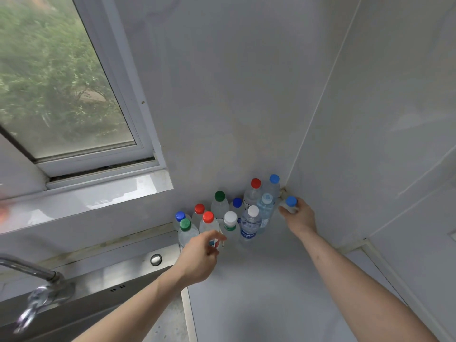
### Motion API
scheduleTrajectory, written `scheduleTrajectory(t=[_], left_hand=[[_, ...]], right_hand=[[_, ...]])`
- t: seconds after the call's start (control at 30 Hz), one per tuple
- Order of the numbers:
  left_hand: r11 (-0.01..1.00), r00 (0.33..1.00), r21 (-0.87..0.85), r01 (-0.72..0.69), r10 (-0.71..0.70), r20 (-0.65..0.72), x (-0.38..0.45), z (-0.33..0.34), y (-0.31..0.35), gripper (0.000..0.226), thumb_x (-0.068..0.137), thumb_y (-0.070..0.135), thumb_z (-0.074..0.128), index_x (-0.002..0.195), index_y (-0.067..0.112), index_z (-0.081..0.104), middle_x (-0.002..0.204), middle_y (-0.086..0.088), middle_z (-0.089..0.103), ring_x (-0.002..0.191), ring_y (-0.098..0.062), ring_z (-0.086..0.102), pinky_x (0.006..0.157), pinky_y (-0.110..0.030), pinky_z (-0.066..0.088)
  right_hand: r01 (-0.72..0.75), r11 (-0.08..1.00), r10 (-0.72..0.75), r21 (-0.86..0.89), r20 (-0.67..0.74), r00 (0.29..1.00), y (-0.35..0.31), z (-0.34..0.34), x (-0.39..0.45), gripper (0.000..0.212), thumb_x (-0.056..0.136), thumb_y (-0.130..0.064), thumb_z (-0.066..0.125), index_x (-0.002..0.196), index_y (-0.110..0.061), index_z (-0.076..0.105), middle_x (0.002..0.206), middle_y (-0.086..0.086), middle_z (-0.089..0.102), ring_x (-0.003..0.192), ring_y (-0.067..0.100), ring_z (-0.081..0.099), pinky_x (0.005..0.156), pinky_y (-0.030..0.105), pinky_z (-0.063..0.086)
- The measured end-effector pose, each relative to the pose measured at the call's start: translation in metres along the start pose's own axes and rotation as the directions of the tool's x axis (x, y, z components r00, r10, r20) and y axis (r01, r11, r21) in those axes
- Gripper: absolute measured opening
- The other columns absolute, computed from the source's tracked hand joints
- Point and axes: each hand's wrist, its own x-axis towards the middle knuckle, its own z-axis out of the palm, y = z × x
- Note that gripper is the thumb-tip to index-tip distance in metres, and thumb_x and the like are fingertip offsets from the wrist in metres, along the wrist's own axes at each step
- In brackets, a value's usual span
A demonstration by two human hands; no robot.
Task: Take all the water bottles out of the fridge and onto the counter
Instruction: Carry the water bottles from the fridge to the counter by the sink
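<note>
Several clear water bottles with red, blue, green and white caps stand clustered on the white counter in the wall corner. My right hand grips a blue-capped bottle at the right end of the cluster, close to the corner. My left hand hovers in front of the red-capped bottle, fingers loosely extended and holding nothing. The fridge is out of view.
A steel sink with a chrome tap lies at the lower left. A window and its sill are at the upper left. White walls close the corner behind and to the right.
</note>
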Motion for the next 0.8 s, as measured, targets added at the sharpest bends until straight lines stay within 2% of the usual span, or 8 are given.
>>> scheduleTrajectory(t=[0.1,0.23,0.37,0.47,0.57,0.67,0.8], left_hand=[[1.000,1.000,0.002,-0.001,0.001,-0.006,-0.001,-0.005,0.002,0.052,0.091,0.000,0.046,0.119,0.038,0.065,0.121,0.013,0.067,0.102,-0.003,0.069,0.090,-0.025,0.055],[1.000,1.000,-0.009,-0.003,0.003,0.000,-0.003,-0.008,0.001,0.051,0.092,0.000,0.047,0.119,0.038,0.065,0.123,0.011,0.067,0.105,-0.005,0.069,0.093,-0.031,0.058],[1.000,1.000,0.002,-0.007,0.007,-0.002,-0.005,-0.010,0.004,0.052,0.089,0.001,0.044,0.119,0.039,0.065,0.121,0.011,0.068,0.103,-0.004,0.069,0.092,-0.031,0.058],[1.000,1.000,0.014,-0.014,0.015,-0.009,-0.010,-0.011,0.008,0.052,0.088,0.002,0.045,0.120,0.038,0.065,0.119,0.011,0.069,0.103,-0.004,0.069,0.093,-0.032,0.057],[0.999,1.000,0.014,-0.029,0.029,-0.009,-0.018,-0.011,0.010,0.051,0.091,0.001,0.045,0.123,0.036,0.064,0.123,0.011,0.067,0.106,-0.007,0.068,0.093,-0.028,0.056],[0.999,0.999,0.018,-0.046,0.046,-0.013,-0.030,-0.012,0.010,0.051,0.091,0.001,0.045,0.124,0.035,0.064,0.128,0.013,0.064,0.105,-0.005,0.067,0.093,-0.023,0.054],[0.995,0.998,0.074,-0.060,0.062,-0.019,-0.053,-0.012,0.002,0.051,0.087,0.007,0.045,0.126,0.036,0.062,0.132,0.016,0.062,0.107,-0.003,0.064,0.100,-0.028,0.051]], right_hand=[[0.009,1.000,-0.009,-0.004,0.010,1.000,-0.006,0.008,0.008,0.046,0.092,-0.026,0.079,0.135,-0.016,0.065,0.134,0.008,0.070,0.125,0.032,0.064,0.097,0.034,0.049],[0.004,1.000,-0.004,-0.021,0.017,1.000,-0.014,0.011,0.012,0.043,0.097,-0.026,0.073,0.137,-0.015,0.063,0.135,0.012,0.068,0.126,0.035,0.062,0.098,0.038,0.050],[0.000,0.999,0.002,-0.040,0.045,0.999,-0.018,0.007,0.012,0.042,0.101,-0.028,0.067,0.140,-0.014,0.062,0.137,0.013,0.067,0.128,0.034,0.061,0.094,0.028,0.042],[0.015,0.999,-0.013,-0.030,0.072,0.997,-0.022,-0.002,0.001,0.048,0.102,-0.026,0.066,0.148,-0.017,0.056,0.146,0.008,0.062,0.134,0.032,0.057,0.099,0.027,0.040],[0.055,0.998,-0.054,-0.008,0.054,0.997,-0.016,-0.008,-0.021,0.052,0.098,-0.018,0.069,0.148,-0.017,0.055,0.145,0.006,0.063,0.134,0.030,0.058,0.108,0.033,0.044],[0.022,0.999,-0.023,0.031,0.038,0.999,-0.004,-0.006,-0.054,0.058,0.096,-0.023,0.072,0.150,-0.018,0.052,0.146,0.003,0.061,0.132,0.028,0.059,0.110,0.041,0.047],[-0.038,0.992,0.033,0.116,0.047,0.998,0.014,-0.008,-0.125,0.060,0.097,-0.023,0.073,0.151,-0.016,0.050,0.147,0.000,0.059,0.129,0.025,0.060,0.100,0.032,0.046]])
